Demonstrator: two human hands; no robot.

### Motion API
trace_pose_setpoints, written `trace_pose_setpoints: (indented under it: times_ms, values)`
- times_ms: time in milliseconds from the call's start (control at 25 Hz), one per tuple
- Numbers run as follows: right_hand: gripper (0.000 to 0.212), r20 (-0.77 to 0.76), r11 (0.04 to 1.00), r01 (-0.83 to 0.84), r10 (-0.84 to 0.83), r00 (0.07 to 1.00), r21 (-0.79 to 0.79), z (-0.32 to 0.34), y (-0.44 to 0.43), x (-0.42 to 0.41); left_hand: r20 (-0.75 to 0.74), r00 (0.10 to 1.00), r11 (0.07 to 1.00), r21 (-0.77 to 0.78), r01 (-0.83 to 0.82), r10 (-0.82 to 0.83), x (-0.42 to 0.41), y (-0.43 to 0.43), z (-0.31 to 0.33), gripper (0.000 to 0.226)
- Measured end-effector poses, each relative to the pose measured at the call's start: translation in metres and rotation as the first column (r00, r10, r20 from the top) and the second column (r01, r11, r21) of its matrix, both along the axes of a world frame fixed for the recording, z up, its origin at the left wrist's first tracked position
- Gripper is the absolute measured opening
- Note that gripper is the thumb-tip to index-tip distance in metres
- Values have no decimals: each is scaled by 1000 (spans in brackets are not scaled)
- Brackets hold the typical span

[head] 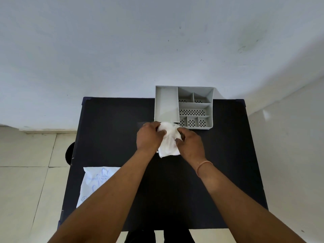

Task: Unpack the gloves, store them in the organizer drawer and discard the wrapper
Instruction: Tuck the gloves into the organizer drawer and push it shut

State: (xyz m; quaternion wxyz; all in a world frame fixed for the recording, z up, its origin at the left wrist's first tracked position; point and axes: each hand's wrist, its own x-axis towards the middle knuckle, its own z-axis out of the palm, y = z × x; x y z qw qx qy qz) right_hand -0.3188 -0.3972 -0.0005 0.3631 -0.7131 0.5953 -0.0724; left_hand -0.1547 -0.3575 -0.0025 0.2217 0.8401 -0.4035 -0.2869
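A bundle of thin white gloves (169,142) is held just above the black table (219,163), in front of the grey organizer (212,109). My left hand (149,137) grips the bundle's left side and my right hand (190,144) grips its right side. The bundle's top edge sits right at the near end of the organizer's long left compartment (165,104), which looks pulled out like a drawer. A white wrapper with blue print (95,183) lies flat at the table's left edge, partly hidden under my left forearm.
The organizer stands at the table's far edge against a pale wall, with several perforated compartments on its right side. A dark round object (70,153) shows on the tiled floor beside the table's left edge. An orange band circles my right wrist.
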Motion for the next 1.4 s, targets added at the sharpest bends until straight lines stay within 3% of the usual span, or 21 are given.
trace_pose_setpoints:
  times_ms: [200, 360, 520, 600, 680, 800, 920, 1000, 1120, 1200, 1320, 1400]
  values:
    - [41, -172, 991, -52, 31, 985, -121, -27, -5, 16, 215, 972, 995, -13, 94, -89, -6, -4, -25, 34]
    - [37, -217, 978, -43, -3, 976, -204, -36, 9, 17, 166, 985, 992, -122, -36, 56, -7, 5, -38, 43]
    - [35, -217, 930, -133, 59, 974, -343, -32, 22, 13, 329, 939, 989, -76, 127, -95, -7, 8, -45, 28]
    - [35, -306, 913, -251, 151, 940, -322, -32, 29, 12, 352, 922, 986, 10, 165, -158, -4, 1, -43, 27]
    - [38, -350, 940, -277, 196, 916, -197, -33, 30, 12, 354, 912, 978, 71, 196, -208, -2, -4, -41, 29]
    - [36, -295, 977, -210, 189, 937, -41, -29, 23, 12, 365, 910, 979, 31, 199, -197, 3, 1, -37, 22]
    - [29, -140, 980, -61, 35, 990, -190, -17, 10, 11, 399, 893, 960, -95, 265, -207, 5, 13, -27, 28]
    - [33, -141, 954, -21, -22, 990, -300, -15, 1, 14, 373, 861, 934, 50, 352, -345, 1, 13, -18, 50]
    - [54, -301, 960, -203, 139, 944, -194, -16, -8, 19, 309, 817, 857, 348, 379, -487, -5, 4, -13, 79]
    - [60, -331, 955, -255, 195, 923, -150, -15, -12, 18, 314, 817, 852, 384, 357, -484, -6, 0, -12, 81]
    - [35, -249, 925, -207, 130, 960, -317, -9, -14, 15, 302, 827, 852, 393, 345, -474, -7, 1, -13, 82]
    - [33, -282, 923, -216, 125, 951, -319, -9, -14, 15, 262, 841, 847, 398, 353, -473, -5, 2, -15, 83]
